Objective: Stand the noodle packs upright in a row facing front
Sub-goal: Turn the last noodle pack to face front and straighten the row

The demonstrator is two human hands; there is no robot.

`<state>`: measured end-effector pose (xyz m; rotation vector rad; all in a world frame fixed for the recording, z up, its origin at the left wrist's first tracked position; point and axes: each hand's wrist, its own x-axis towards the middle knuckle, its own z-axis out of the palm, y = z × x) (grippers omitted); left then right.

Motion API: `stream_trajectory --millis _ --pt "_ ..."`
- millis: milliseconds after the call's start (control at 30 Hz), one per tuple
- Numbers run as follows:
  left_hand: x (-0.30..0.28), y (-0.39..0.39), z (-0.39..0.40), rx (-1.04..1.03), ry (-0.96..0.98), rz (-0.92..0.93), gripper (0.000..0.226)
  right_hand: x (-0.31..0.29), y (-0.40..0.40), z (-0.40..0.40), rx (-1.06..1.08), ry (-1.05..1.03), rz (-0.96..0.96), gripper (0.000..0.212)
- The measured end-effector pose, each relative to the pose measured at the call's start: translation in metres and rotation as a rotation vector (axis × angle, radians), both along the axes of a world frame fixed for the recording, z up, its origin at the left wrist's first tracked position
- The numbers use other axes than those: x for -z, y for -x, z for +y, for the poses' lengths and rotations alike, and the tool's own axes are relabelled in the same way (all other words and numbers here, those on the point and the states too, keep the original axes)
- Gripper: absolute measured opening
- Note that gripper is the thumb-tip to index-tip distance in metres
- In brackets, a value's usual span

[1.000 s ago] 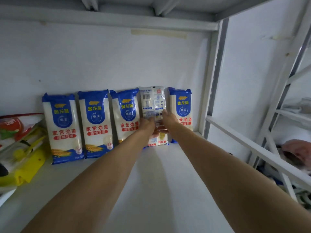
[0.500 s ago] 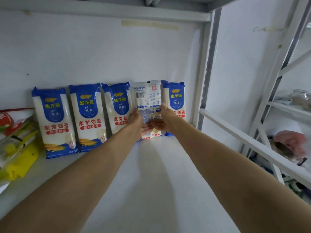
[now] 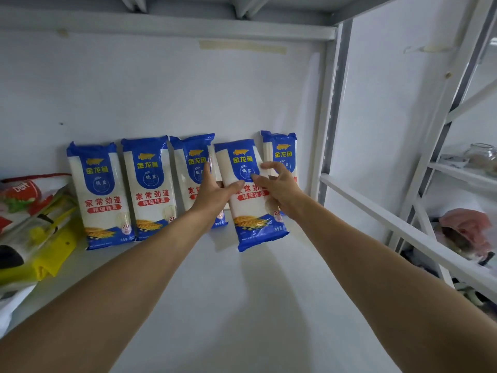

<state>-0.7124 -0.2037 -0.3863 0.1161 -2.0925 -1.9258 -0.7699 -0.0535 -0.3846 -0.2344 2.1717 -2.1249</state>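
Now front-out, where its printed back showed a moment ago, the fourth noodle pack [image 3: 251,211] is gripped at both side edges by the left hand [image 3: 212,192] and right hand [image 3: 281,191], tilted just ahead of the row [image 3: 147,184] near the shelf's [image 3: 242,305] back right corner; only reseating seems left.

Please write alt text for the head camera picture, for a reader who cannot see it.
The left hand and right hand hold a blue and white noodle pack, front facing out, fourth in a row of five on a white shelf. Its bottom edge sits forward of the other four packs, which lean upright against the wall.
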Motion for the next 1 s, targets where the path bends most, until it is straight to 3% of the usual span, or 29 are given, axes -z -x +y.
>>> stream_trajectory --millis 67,133,233,433,733,1000 --pt "-0.004 0.003 0.001 -0.037 0.001 -0.044 0.053 -0.001 0.001 -0.003 0.028 0.022 0.028 0.046" --pt "-0.002 0.009 0.0 -0.059 0.032 -0.043 0.032 0.0 0.003 -0.007 0.041 -0.003 0.062 0.039" --pt "-0.001 0.019 0.002 -0.109 0.107 0.005 0.036 0.005 0.008 -0.015 0.043 0.018 0.1 0.024" --pt "0.001 0.047 0.007 -0.196 0.236 0.062 0.037 0.007 0.027 -0.027 0.108 0.037 0.147 0.013" --pt "0.013 0.082 0.009 -0.29 0.31 0.021 0.035 0.012 0.053 -0.044 0.149 -0.038 0.138 0.029" --pt "0.013 0.086 0.01 -0.308 0.436 0.019 0.035 0.018 0.061 -0.052 0.199 -0.147 0.099 0.029"
